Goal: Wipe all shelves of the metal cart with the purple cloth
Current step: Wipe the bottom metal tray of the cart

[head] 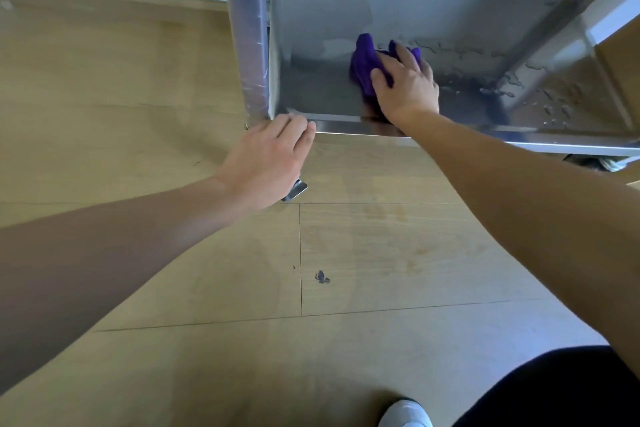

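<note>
The metal cart's bottom shelf (pixel 322 10) fills the upper right of the head view, shiny and low above the floor. The purple cloth (pixel 363 62) lies bunched on the shelf near its middle. My right hand (pixel 405 83) presses down on the cloth, fingers spread over it. Water drops and streaks (pixel 519 80) cover the shelf to the right of the cloth. My left hand (pixel 270 156) rests on the shelf's front left corner, fingers curled over the rim beside the cart's upright post (pixel 246 28).
The wooden floor (pixel 207 270) spreads below and to the left, with a small dark spot (pixel 322 277). A caster bracket (pixel 296 191) shows under my left hand. A white wall runs behind. My shoe (pixel 405 414) and dark trouser leg are at the bottom right.
</note>
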{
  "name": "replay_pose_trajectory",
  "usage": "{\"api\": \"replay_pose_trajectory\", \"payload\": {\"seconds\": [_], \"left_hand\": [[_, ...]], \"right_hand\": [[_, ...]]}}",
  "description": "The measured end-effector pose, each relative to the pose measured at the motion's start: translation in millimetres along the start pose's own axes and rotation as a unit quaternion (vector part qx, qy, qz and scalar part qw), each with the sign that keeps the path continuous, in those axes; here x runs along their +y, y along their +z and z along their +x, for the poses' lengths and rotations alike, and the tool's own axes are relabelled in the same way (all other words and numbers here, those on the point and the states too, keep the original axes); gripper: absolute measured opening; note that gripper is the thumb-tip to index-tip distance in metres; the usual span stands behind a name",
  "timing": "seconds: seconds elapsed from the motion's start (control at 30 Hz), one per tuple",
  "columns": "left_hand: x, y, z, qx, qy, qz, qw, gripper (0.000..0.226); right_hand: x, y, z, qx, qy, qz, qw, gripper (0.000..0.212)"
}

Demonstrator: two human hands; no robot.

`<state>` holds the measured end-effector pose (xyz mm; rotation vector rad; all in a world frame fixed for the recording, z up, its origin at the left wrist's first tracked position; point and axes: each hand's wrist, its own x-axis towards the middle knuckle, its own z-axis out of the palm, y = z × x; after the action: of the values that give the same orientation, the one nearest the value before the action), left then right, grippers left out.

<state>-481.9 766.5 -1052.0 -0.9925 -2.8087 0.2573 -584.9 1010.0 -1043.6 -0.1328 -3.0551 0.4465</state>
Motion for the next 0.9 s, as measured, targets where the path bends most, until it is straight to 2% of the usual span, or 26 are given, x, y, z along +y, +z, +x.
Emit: {"api": "replay_pose_trajectory", "payload": {"seconds": [0.07, 0.2, 0.27, 0.37, 0.5, 0.53, 0.6, 0.77, 0.83, 0.9], "left_hand": [[0.4, 0.5, -1.5, 0.0, -0.001, -0.001, 1.0, 0.059], [0.7, -1.4, -3.4, 0.004, 0.004, 0.014, 1.0, 0.058], [1.9, -2.3, -4.1, 0.001, 0.001, 0.014, 1.0, 0.057], [4.9, -6.0, -4.1, -0.002, -0.022, 0.001, 1.0, 0.056], [9.9, -12.2, 3.4, 0.029, -0.054, -0.036, 0.998, 0.037], [10.9, -12.6, 5.8, 0.034, -0.056, -0.035, 0.997, 0.033], [12.7, -13.8, 10.0, 0.042, -0.064, -0.02, 0.997, 0.029], [14.6, -11.8, 13.9, 0.062, -0.067, -0.008, 0.996, 0.033], [16.3, -8.9, 11.9, 0.061, -0.063, 0.001, 0.996, 0.036], [16.3, -6.8, 8.4, 0.056, -0.063, 0.012, 0.996, 0.039]], "right_hand": [[-15.4, 7.9, -8.0, 0.003, -0.031, -0.012, 0.999, 0.044], [-61.2, 18.4, -24.9, -0.056, -0.216, 0.003, 0.975, 0.045], [-67.4, 18.3, -25.4, -0.068, -0.261, 0.001, 0.963, 0.044], [-48.0, 12.9, -11.2, -0.044, -0.237, -0.019, 0.97, 0.043], [-3.7, 1.8, 2.9, -0.02, -0.056, 0.011, 0.998, 0.044], [0.8, 1.5, -0.4, -0.018, -0.037, 0.011, 0.999, 0.044], [-5.5, 2.8, -12.1, -0.017, -0.066, 0.002, 0.998, 0.045], [-39.5, 7.8, -38.1, -0.073, -0.251, 0.0, 0.965, 0.043], [-32.2, 2.4, -39.1, -0.073, -0.253, -0.003, 0.965, 0.043], [-16.0, -5.1, -34.2, -0.06, -0.216, -0.015, 0.975, 0.043]]}}
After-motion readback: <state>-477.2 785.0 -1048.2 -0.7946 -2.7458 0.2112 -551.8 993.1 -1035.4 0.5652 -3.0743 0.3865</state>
